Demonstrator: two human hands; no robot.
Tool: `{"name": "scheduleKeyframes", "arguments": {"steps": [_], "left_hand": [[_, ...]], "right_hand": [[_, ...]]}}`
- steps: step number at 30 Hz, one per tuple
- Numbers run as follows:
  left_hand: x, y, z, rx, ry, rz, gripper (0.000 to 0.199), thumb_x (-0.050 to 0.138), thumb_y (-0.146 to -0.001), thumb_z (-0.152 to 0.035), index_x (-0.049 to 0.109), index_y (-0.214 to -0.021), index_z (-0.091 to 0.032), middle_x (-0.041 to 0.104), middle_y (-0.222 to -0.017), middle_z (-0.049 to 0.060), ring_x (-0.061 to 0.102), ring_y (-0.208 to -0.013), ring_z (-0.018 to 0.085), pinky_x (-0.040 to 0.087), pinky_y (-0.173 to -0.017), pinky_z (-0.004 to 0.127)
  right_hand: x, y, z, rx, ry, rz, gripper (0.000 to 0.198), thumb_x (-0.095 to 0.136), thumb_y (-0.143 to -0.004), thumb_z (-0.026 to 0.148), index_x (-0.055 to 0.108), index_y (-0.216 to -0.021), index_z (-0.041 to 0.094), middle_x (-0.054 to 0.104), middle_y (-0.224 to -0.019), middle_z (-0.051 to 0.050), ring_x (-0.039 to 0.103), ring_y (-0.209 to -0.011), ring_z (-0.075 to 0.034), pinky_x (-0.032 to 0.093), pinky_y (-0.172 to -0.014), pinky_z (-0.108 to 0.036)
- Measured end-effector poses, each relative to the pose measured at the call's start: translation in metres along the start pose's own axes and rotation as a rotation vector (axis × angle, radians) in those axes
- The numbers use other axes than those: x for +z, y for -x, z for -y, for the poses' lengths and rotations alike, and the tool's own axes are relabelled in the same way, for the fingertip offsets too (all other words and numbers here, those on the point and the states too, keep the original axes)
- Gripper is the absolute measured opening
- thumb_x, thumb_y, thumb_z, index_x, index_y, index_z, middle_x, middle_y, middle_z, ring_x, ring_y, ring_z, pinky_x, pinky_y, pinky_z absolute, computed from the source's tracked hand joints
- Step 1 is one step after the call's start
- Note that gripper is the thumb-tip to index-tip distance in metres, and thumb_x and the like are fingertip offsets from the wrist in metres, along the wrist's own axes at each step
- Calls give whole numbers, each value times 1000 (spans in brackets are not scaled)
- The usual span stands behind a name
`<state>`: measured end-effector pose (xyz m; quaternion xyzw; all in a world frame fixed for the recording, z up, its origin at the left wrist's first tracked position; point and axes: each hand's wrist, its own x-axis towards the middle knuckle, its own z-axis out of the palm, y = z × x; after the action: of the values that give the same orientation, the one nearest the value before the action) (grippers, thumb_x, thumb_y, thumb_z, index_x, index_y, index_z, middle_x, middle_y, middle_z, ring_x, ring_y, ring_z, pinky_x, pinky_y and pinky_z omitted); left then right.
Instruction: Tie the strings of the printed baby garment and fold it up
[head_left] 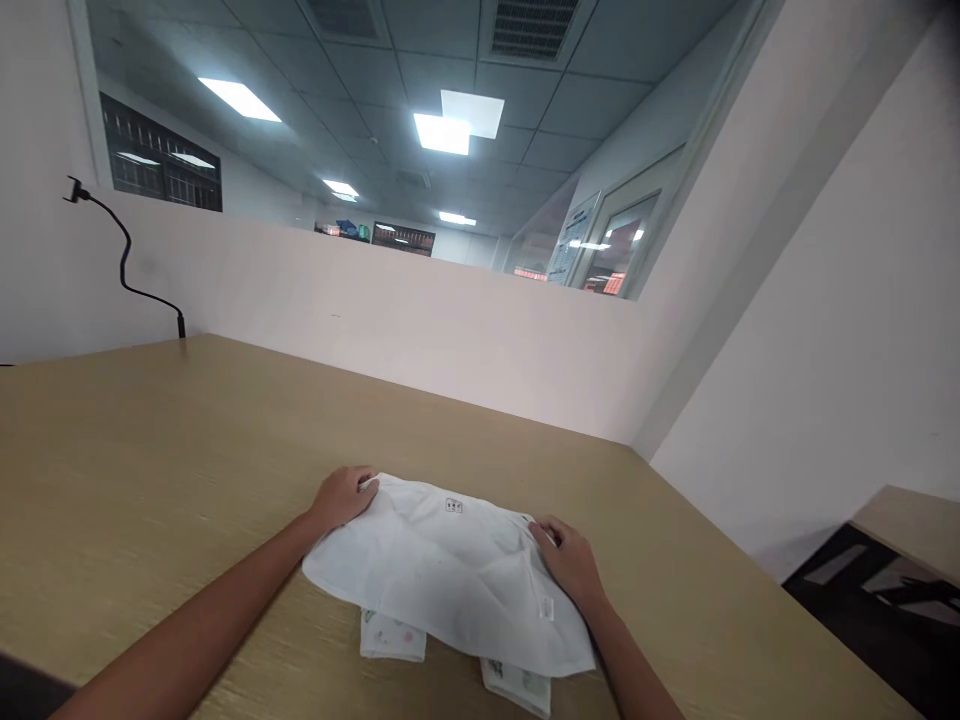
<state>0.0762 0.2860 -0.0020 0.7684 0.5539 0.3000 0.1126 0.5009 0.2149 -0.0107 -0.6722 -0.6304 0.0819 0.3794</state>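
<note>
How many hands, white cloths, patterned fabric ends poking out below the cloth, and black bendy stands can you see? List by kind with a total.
Hands, left hand and right hand: 2
White cloth: 1
Patterned fabric ends: 2
Black bendy stand: 1
Total: 6

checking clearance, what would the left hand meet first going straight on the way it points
The white cloth, whose upper corner the left hand touches; past that, probably the pale wall, though depth is unclear.

Ceiling lights glare white above the dimmer table.
</note>
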Motion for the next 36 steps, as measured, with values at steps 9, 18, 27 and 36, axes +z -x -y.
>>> {"name": "scheduleKeyframes", "arguments": {"steps": [9,18,27,36], "left_hand": [[0,0,0,-14,-26,15,27,49,-96,-35,61,-77,-18,67,-80,2,59,-76,16,28,-66,27],[1,0,-1,-54,-51,31,25,50,-96,-36,67,-86,-20,72,-91,4,63,-85,19,30,-68,28],[-1,0,-2,-46,-59,41,24,50,-96,-36,68,-88,-21,73,-95,4,64,-88,20,31,-69,28],[-2,1,-5,-35,-86,44,26,48,-96,-35,65,-83,-20,72,-91,4,64,-87,21,29,-68,29]], "right_hand": [[3,-1,-3,0,4,-9,47,48,-84,62,69,-76,21,72,-78,-7,63,-75,-24,44,-73,-34],[2,0,-2,-4,2,-4,46,48,-85,61,67,-75,20,70,-76,-7,61,-73,-24,42,-72,-34],[2,1,-1,7,-36,-4,46,50,-84,61,71,-80,20,74,-84,-9,64,-79,-26,44,-77,-35],[2,2,-2,-4,-37,-23,46,51,-83,61,70,-77,19,72,-79,-8,63,-77,-25,43,-75,-34]]}}
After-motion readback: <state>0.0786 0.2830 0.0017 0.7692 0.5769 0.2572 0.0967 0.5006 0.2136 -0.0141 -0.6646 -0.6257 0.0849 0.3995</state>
